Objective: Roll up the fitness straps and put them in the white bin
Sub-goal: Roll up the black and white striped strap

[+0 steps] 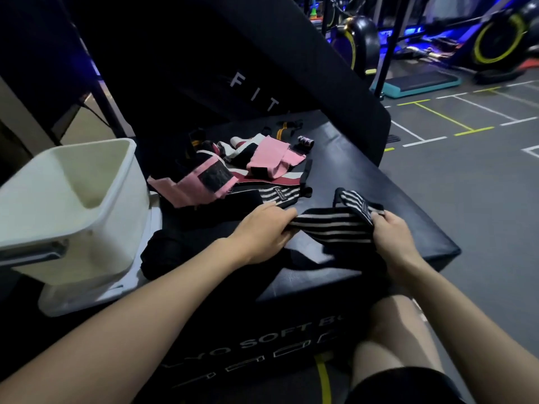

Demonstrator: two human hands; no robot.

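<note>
striped strap (329,225): black with pale stripes, stretched between both hands just above the tabletop; probably held taut and flat so that rolling can begin from one end.
folded end: far right end turned back on itself beside the right hand, label patch visible there; looks like the first turn of a roll, not yet tight.
left hand (262,231): fingers curled narrow, pinching the left end of the striped strap; seems to serve as an anchor against the pull.
right hand (392,233): fingers closed around the folded end, thumb side on top; likely the hand that winds.
white bin (73,205): at the left, just beside the black box, tilted toward the camera, mouth open; no strap visible inside from this angle; placed near so a finished roll can drop in with a short reach.
tabletop (379,182): top of a black soft plyo box, carrying all the straps.
strap pile (233,167): pink, white, maroon and black straps lying loose and overlapping behind the hands, unrolled; a second striped one near the left hand.
dark bundle (166,252): black fabric at the near left edge of the box, between bin and left forearm; cannot tell whether rolled.
progress: early by judgement, most straps not yet rolled.
</note>
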